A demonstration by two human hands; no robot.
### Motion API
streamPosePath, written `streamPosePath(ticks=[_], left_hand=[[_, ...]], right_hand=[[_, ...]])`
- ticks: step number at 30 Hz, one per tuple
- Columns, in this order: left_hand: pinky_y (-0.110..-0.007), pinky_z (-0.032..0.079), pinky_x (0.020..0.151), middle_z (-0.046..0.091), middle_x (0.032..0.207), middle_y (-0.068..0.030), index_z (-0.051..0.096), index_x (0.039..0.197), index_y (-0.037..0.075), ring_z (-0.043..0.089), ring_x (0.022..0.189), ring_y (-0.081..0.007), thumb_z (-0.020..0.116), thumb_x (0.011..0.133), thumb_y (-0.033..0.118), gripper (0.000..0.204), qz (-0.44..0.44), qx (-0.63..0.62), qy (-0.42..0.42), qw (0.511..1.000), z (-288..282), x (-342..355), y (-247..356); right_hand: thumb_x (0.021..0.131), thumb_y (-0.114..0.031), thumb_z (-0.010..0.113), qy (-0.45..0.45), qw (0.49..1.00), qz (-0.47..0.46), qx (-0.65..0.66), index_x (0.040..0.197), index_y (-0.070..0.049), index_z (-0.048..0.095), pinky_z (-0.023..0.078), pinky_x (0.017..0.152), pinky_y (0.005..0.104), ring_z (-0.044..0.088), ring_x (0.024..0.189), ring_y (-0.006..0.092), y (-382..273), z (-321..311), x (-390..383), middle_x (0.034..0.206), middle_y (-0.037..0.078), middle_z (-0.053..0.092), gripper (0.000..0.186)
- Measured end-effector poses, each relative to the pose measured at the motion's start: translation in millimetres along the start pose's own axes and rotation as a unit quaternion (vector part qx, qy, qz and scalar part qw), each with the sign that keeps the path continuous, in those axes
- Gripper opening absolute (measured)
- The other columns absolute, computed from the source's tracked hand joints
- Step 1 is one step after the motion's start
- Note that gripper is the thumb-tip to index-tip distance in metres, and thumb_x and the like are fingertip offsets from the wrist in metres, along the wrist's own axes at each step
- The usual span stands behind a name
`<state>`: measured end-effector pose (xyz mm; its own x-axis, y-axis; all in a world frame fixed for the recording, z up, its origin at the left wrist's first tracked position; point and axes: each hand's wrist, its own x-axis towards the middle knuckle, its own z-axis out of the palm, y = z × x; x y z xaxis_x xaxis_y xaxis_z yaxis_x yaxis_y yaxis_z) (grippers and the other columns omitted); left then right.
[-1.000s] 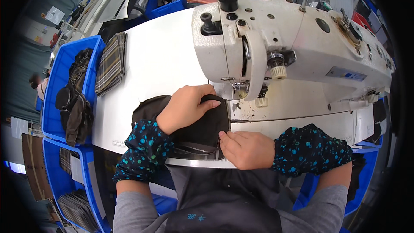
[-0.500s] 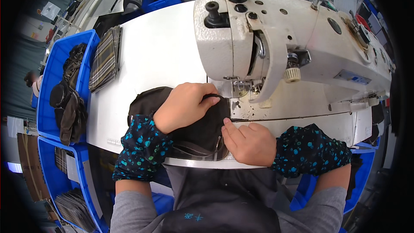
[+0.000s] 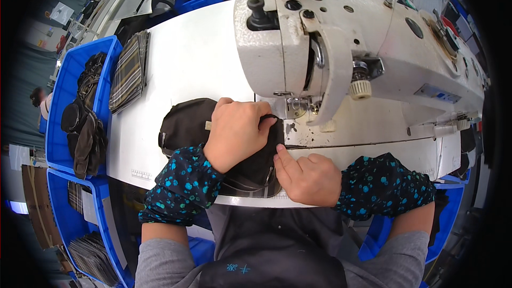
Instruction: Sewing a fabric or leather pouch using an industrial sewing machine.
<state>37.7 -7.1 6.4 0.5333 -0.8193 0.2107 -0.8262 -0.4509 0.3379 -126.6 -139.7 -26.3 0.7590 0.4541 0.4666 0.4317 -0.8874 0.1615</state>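
Observation:
A dark brown fabric piece [image 3: 186, 120] with a zipper [image 3: 250, 188] along its near edge lies on the white sewing table, left of and in front of the sewing machine's needle area [image 3: 298, 108]. My left hand [image 3: 239, 132] rests on top of it, thumb and forefinger pinching its upper right edge close to the presser foot. My right hand [image 3: 310, 176] lies at the fabric's right edge, its forefinger touching the border and the other fingers curled in. What is under the right thumb and palm is hidden. A small pale tab [image 3: 208, 125] shows on the fabric beside my left hand.
The white sewing machine [image 3: 330, 42] spans the right and back. A stack of plaid fabric pieces [image 3: 129, 72] sits at the table's left. Blue bins [image 3: 53, 133] hold dark sewn pieces [image 3: 88, 122] and more plaid cloth [image 3: 93, 256]. Another person [image 3: 45, 101] is far left.
My left hand and forearm have shifted slightly right and forward, still pinching the fabric. More of the fabric's left part, with the pale tab, now shows. My right hand stays almost still.

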Motion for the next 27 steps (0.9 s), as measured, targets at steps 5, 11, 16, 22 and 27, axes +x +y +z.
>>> streamPosePath(ticks=[5, 11, 16, 22, 27], left_hand=[[-0.043, 0.045, 0.075, 0.067, 0.063, -0.0112, 0.072, 0.083, 0.010, 0.065, 0.060, -0.0340, 0.073, 0.083, 0.018, 0.009, 0.004, 0.016, 0.000, 1.000, 1, 0, 2], [-0.043, 0.044, 0.077, 0.070, 0.075, -0.0086, 0.071, 0.085, 0.009, 0.068, 0.075, -0.0295, 0.073, 0.085, 0.020, 0.011, 0.004, 0.033, -0.004, 0.999, 1, 1, 1], [-0.045, 0.043, 0.081, 0.071, 0.088, -0.0059, 0.070, 0.089, 0.008, 0.068, 0.092, -0.0263, 0.073, 0.086, 0.024, 0.016, -0.005, 0.048, 0.007, 0.999, 3, -3, -2], [-0.047, 0.041, 0.080, 0.070, 0.085, -0.0077, 0.070, 0.091, 0.008, 0.067, 0.088, -0.0294, 0.073, 0.087, 0.024, 0.016, 0.002, 0.024, -0.029, 0.999, 8, -2, -7], [-0.047, 0.041, 0.079, 0.070, 0.084, -0.0095, 0.069, 0.086, 0.007, 0.066, 0.088, -0.0306, 0.072, 0.087, 0.023, 0.016, -0.012, 0.004, -0.044, 0.999, 8, 0, -7]], right_hand=[[0.079, -0.012, 0.067, 0.020, 1.000, -0.006, -0.012, 0.095, 0.006, 0.073, 0.039, 0.046, 0.0254, 0.053, 0.048, 0.0110, 1, 0, 1, 0.104, 0.029, 0.073, 0.025], [0.078, -0.012, 0.069, -0.007, 1.000, 0.013, -0.005, 0.097, 0.003, 0.074, 0.041, 0.047, 0.0247, 0.053, 0.049, 0.0101, 0, -1, 2, 0.109, 0.024, 0.074, 0.024], [0.079, -0.012, 0.068, -0.021, 1.000, 0.008, -0.002, 0.097, 0.005, 0.074, 0.041, 0.046, 0.0249, 0.053, 0.048, 0.0104, -2, -1, 2, 0.110, 0.027, 0.073, 0.025], [0.079, -0.011, 0.067, -0.022, 1.000, -0.001, -0.005, 0.098, 0.006, 0.073, 0.041, 0.045, 0.0255, 0.053, 0.046, 0.0107, -1, -3, 2, 0.107, 0.030, 0.073, 0.026], [0.080, -0.012, 0.066, -0.033, 0.999, -0.004, -0.011, 0.098, 0.007, 0.073, 0.040, 0.044, 0.0258, 0.053, 0.046, 0.0106, -2, -3, 2, 0.108, 0.030, 0.072, 0.027]])
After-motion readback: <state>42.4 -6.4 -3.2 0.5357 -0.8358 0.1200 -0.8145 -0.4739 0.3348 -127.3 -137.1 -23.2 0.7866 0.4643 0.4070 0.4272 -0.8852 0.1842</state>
